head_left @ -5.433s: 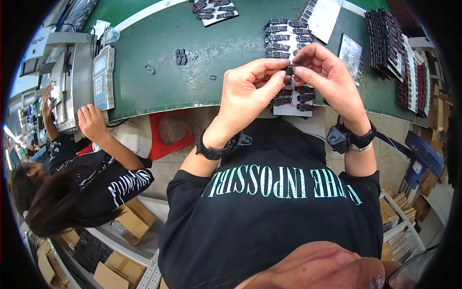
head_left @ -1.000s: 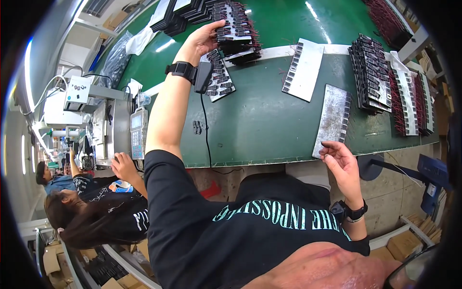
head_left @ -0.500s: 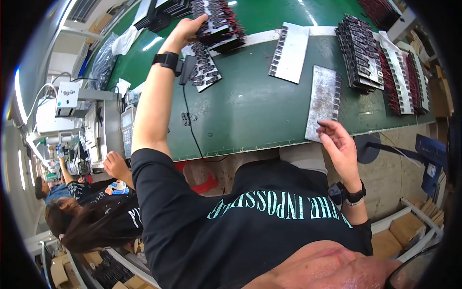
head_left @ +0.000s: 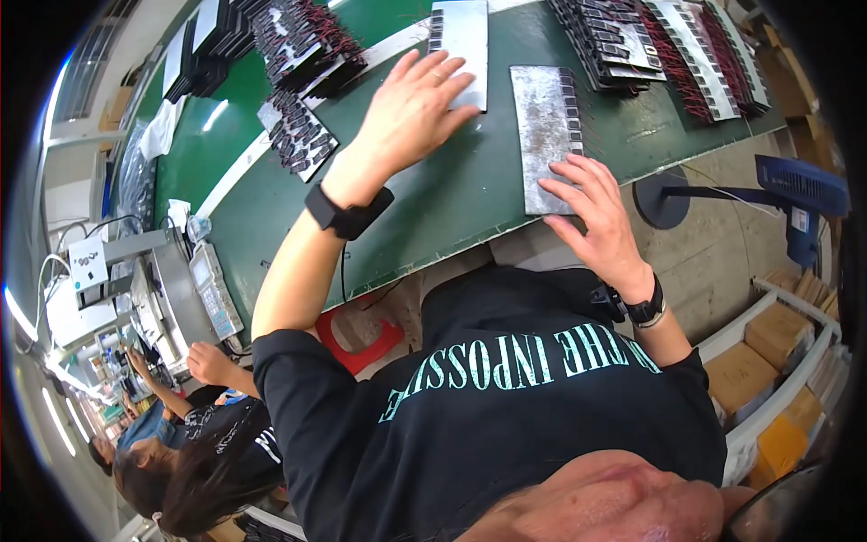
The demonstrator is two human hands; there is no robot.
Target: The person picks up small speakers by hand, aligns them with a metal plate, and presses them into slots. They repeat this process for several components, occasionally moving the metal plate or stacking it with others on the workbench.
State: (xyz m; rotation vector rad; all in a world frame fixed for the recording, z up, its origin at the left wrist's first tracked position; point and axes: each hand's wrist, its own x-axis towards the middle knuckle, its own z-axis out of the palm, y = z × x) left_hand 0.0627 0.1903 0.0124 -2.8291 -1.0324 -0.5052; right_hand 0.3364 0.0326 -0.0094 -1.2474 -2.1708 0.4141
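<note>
Two plates lie on the worktop (head_left: 433, 203), long axes near to far: one scuffed gray plate (head_left: 540, 122), its row of black components (head_left: 573, 110) facing right, and, to its left, one white plate (head_left: 464, 41). The left hand (head_left: 411, 113), grip released, overlaps the white plate; the right hand (head_left: 593, 221), likewise released, overlaps the gray plate's near end, contact unclear.

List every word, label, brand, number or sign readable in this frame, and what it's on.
Shirt: large pale-green capitals across the chest, legible; wording not copied here.
Co-worker's sleeve: white lettering, partly cut off, unreadable.
Box: dark marks, too blurred to read.
Label on the blue fixture: too small to read.
Keypad: key markings too small to read.
</note>
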